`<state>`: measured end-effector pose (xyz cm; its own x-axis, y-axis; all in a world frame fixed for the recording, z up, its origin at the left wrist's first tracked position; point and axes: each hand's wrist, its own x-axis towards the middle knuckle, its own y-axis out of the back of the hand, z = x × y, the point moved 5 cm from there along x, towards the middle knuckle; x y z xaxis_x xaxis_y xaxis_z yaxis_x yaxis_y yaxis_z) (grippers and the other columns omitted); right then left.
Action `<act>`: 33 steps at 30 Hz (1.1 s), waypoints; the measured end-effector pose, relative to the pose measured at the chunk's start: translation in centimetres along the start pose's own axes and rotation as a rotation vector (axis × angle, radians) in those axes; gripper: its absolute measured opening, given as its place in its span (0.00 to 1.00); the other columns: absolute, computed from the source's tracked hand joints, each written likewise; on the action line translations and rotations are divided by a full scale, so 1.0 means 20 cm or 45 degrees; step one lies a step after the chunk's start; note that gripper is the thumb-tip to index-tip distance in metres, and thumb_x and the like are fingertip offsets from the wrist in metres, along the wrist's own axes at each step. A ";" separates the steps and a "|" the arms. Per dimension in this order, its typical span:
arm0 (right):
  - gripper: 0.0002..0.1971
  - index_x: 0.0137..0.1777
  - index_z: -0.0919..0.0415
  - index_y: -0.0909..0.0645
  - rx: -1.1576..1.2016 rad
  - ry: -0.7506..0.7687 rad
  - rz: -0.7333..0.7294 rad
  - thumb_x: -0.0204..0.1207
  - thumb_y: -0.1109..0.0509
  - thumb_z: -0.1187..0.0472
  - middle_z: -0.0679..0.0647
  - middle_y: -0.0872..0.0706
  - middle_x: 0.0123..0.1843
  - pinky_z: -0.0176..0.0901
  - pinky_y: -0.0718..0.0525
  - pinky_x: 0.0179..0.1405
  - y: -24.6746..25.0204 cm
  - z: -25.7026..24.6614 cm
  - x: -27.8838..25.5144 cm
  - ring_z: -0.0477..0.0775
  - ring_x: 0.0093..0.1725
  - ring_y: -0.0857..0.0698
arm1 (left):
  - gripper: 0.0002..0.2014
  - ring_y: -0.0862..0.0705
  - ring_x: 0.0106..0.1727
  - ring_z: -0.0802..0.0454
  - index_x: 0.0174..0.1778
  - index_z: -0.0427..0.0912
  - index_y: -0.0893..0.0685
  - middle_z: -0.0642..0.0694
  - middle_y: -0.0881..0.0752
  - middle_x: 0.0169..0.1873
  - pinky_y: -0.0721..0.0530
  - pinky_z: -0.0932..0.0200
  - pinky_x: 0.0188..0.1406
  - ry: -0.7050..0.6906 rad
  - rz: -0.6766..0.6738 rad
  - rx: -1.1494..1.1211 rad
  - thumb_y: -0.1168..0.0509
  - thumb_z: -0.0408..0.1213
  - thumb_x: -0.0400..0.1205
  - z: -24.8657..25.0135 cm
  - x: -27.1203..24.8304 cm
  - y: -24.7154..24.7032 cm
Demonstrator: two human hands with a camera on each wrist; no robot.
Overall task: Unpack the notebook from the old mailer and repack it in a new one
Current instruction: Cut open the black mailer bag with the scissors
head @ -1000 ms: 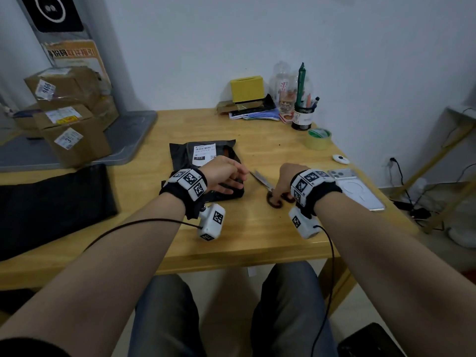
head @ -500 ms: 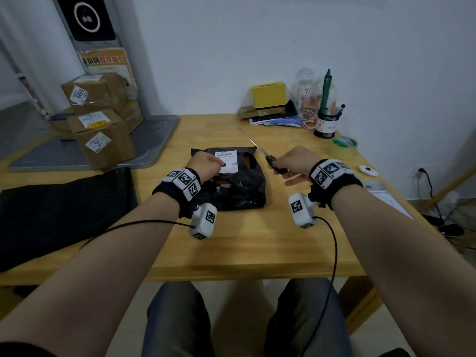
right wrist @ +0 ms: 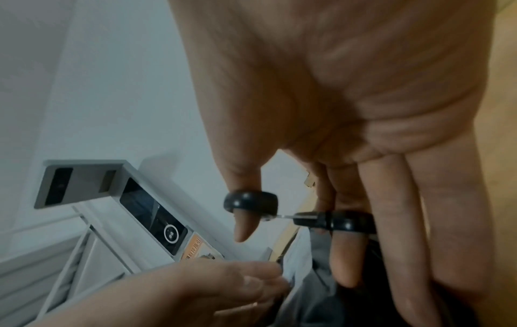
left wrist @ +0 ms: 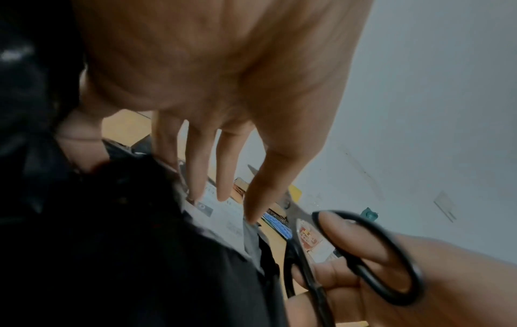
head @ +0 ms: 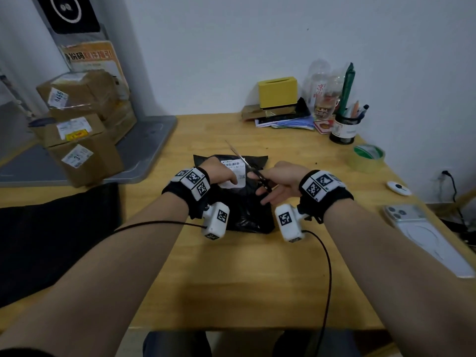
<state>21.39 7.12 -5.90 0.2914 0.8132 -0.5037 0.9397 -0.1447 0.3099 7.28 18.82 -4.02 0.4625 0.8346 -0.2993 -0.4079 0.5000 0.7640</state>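
Observation:
The old mailer, a black plastic bag with a white label, lies mid-table with its far part raised. My left hand pinches it at the label, fingers straight on the label and thumb behind the plastic. Thumb and fingers of my right hand sit in the black loops of the scissors. The blades point up and away over the mailer's top right. The loops show close up in the wrist views. The notebook is hidden.
A flat black bag lies at the table's left end. Labelled cardboard boxes stand on a grey tray behind it. A tape roll, pen cup, yellow box, white puck and phone line the right side.
My right hand lifted the scissors off the table and carried them left, up over the mailer. My left hand went from resting on the mailer to pinching it at the label.

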 end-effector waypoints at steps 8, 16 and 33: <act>0.28 0.76 0.61 0.25 0.309 0.035 -0.265 0.84 0.33 0.42 0.69 0.14 0.66 0.60 0.10 0.54 -0.04 0.08 0.13 0.71 0.58 0.10 | 0.09 0.19 0.37 0.50 0.52 0.40 0.10 0.45 0.14 0.39 0.23 0.62 0.31 -0.296 -0.101 0.156 0.31 0.38 0.80 0.26 0.18 -0.07; 0.22 0.64 0.70 0.18 0.290 0.283 0.244 0.80 0.25 0.52 0.65 0.08 0.44 0.45 0.23 0.30 0.20 -0.11 0.21 0.57 0.32 0.17 | 0.10 0.13 0.49 0.54 0.55 0.41 0.08 0.49 0.09 0.49 0.17 0.67 0.34 -0.187 -0.140 -0.137 0.26 0.35 0.78 0.16 0.16 0.07; 0.24 0.31 0.60 0.29 -0.856 0.189 0.397 0.81 0.28 0.44 0.54 0.29 0.26 0.42 0.35 0.25 0.10 -0.29 0.46 0.54 0.25 0.30 | 0.17 0.19 0.66 0.33 0.63 0.30 0.22 0.33 0.19 0.54 0.16 0.46 0.60 0.262 -0.005 -0.510 0.32 0.35 0.81 -0.16 0.00 0.09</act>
<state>24.85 17.68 -5.26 0.4537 0.8654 -0.2129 0.4922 -0.0442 0.8693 4.09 20.52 -4.43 0.3148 0.8409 -0.4402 -0.6977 0.5194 0.4934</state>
